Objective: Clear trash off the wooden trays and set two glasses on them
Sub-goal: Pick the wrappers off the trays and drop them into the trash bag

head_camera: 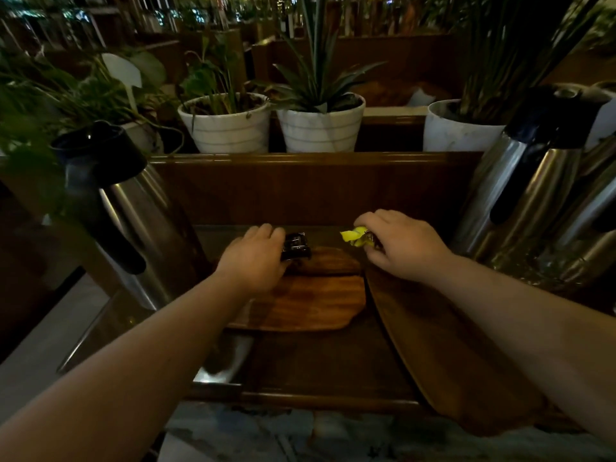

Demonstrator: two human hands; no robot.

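Two small wooden trays lie in the middle of the dark counter: a near tray point(316, 303) and a far tray point(333, 261) just behind it. A larger dark wooden tray point(433, 355) lies tilted to their right. My left hand point(253, 258) grips a black crumpled wrapper point(296, 246) at the far tray's left end. My right hand point(403, 245) pinches a yellow wrapper point(355, 237), lifted above the counter near the big tray's far end. No glasses are in view.
Steel thermos jugs with black tops stand at the left point(133, 221) and several at the right point(533, 195). White plant pots point(226, 128) point(320, 128) line the ledge behind a wooden back wall point(300, 188). A glass-topped surface point(213, 358) shows at the front left.
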